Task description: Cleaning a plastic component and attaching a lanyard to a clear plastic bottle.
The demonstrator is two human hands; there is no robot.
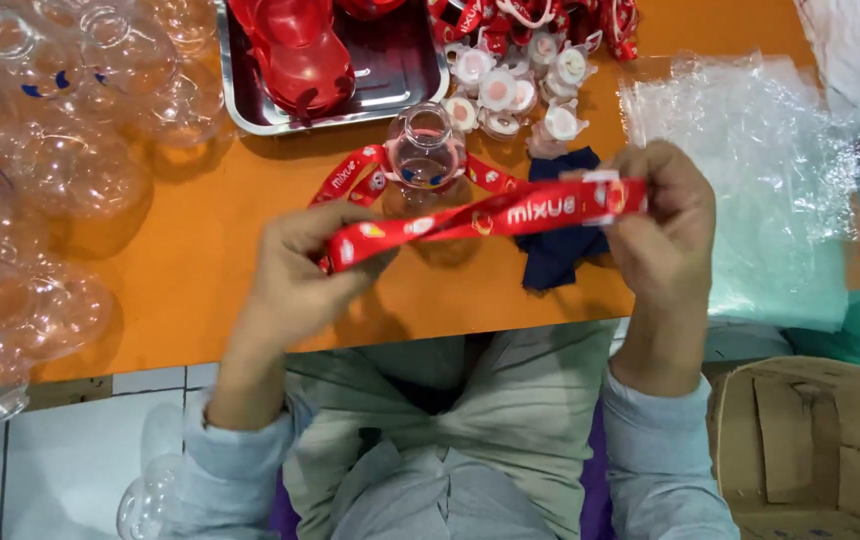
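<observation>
Head view is showing clear plastic bottles (60, 160) lying heaped at the left of the orange table (200, 250), beside a steel tray (390, 80) holding red plastic pieces (300, 50). The left hand (300, 275) is pinching one end of a red printed fabric strap (480, 220) in a closed grip, the strap stretching above the table, in front of a small clear bottle (425, 150). The right hand (665, 225) is pinching the strap's other end, over a dark blue cloth (560, 255), with white caps (510, 95) behind and clear plastic bags (750, 170) lying to the right.
</observation>
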